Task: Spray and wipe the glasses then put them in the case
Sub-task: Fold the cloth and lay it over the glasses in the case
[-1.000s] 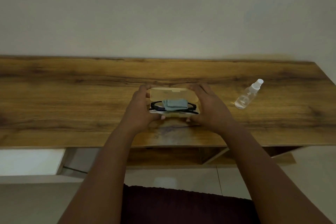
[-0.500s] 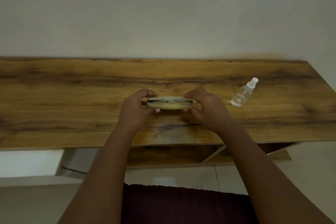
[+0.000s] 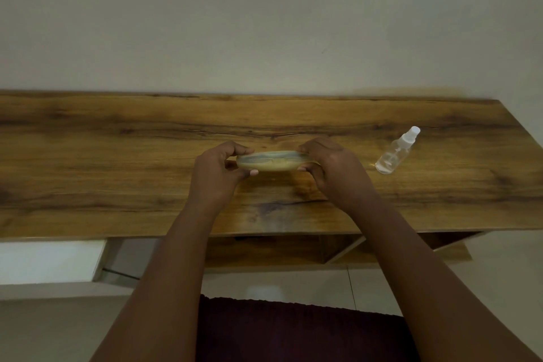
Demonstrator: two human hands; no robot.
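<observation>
A pale, translucent glasses case (image 3: 271, 161) lies closed at the middle of the wooden table (image 3: 117, 156). My left hand (image 3: 219, 172) grips its left end, fingers over the lid and thumb under the front edge. My right hand (image 3: 329, 167) grips the right end the same way. The glasses and the blue cloth are hidden inside the case; only a faint bluish tint shows through the lid. A clear spray bottle (image 3: 396, 151) with a white cap lies on its side to the right of my right hand.
A bare wall stands behind the table's far edge. The table's right end is just past the bottle. Below the front edge are a wooden shelf (image 3: 293, 250) and a white panel (image 3: 50, 261) at the left. A dark garment covers my lap.
The case lid has come down: open with glasses and blue cloth showing, then nearly closed, now closed between both hands. The bottle has stayed put.
</observation>
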